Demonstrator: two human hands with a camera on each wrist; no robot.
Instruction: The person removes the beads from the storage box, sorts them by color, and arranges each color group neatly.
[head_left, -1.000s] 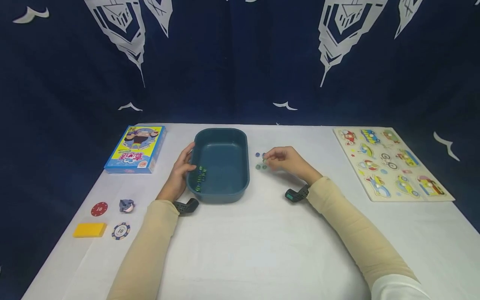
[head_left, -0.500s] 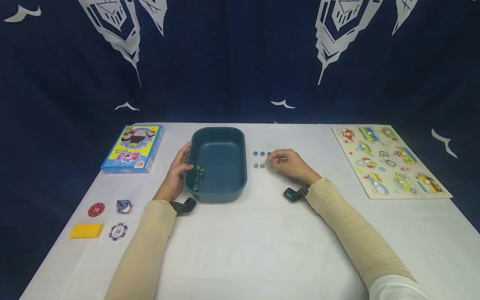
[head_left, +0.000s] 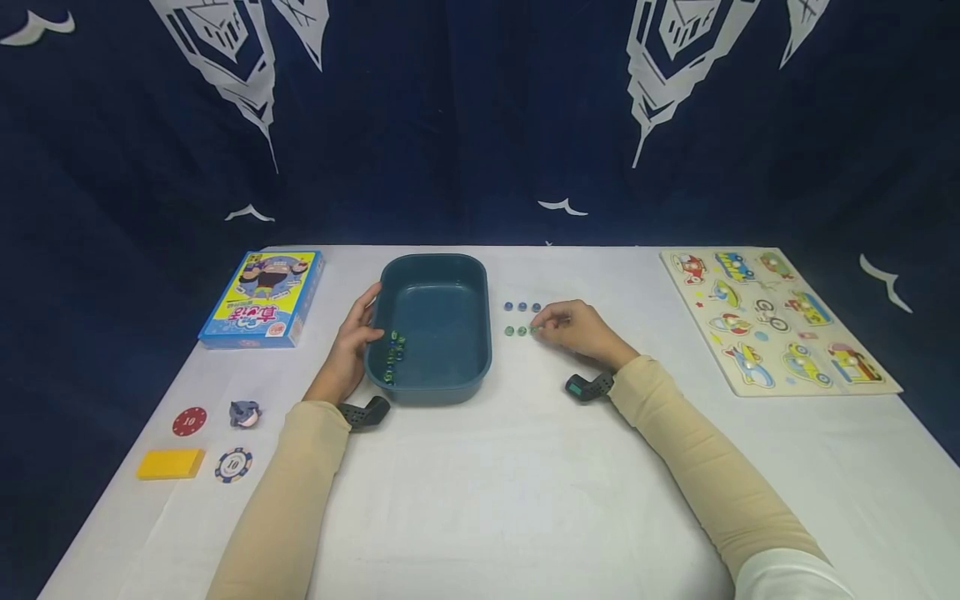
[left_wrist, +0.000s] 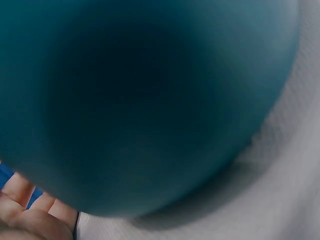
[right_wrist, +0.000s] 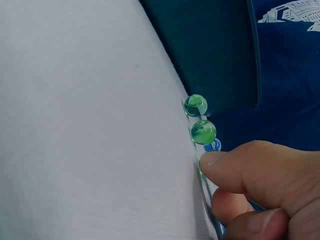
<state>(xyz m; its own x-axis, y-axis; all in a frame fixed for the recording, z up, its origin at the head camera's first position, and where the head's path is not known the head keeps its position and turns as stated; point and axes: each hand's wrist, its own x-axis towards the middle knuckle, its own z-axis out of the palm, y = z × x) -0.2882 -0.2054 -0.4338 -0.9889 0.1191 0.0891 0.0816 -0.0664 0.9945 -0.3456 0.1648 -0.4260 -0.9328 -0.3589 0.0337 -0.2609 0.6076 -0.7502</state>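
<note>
My left hand holds the left side of a dark teal plastic bin, its thumb at the rim. Several green and blue marbles lie along the bin's left inner side. In the left wrist view the bin's wall fills most of the frame, with fingers at the lower left. My right hand pinches a green marble at the right end of a row. In the right wrist view the thumb covers most of it, beside two green marbles. Three blue marbles form the row behind.
A clear edge runs beneath the marbles. At the back left stands a blue and yellow box. Nearer are a red chip, a shark figure, a yellow block and a white-blue chip. A picture puzzle board lies right.
My right hand has moved slightly right relative to the marbles, uncovering the third blue marble, and brought the green one to the row's end. My left hand stays on the bin. The head view shifts slightly.
</note>
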